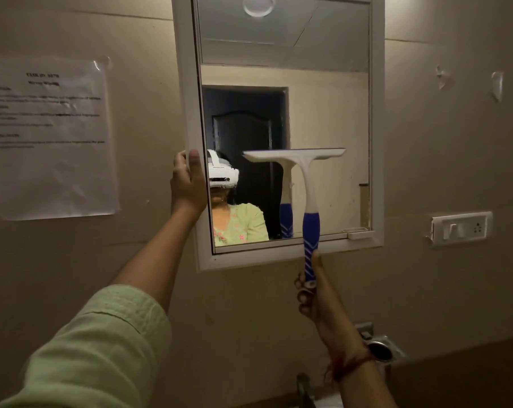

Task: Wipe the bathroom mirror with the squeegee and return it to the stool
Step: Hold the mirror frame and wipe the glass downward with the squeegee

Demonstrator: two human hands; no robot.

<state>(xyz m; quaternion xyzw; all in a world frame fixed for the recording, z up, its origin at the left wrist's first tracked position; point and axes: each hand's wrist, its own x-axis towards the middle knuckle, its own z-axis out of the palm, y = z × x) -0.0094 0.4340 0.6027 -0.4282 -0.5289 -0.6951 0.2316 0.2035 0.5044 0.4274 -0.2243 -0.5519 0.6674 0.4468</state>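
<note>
The right hand [314, 293] has its grip wrapped around the bottom of the blue handle of the squeegee [306, 184], holding it upright with the white blade level against the mirror [323, 107], about halfway up the glass. The left hand [187, 184] pinches the mirror's white frame [184, 83] at its left edge, thumb in front.

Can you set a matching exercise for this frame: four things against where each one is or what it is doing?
Things:
1. left hand
2. right hand
3. paper sheet
4. switch plate

Places or states:
A. wall, right of the mirror
B. grips the squeegee by its blue handle
C. taped to the wall, left of the mirror
D. holds the mirror's left frame edge

Pairs: 1-D, 2-B, 3-C, 4-A
</note>
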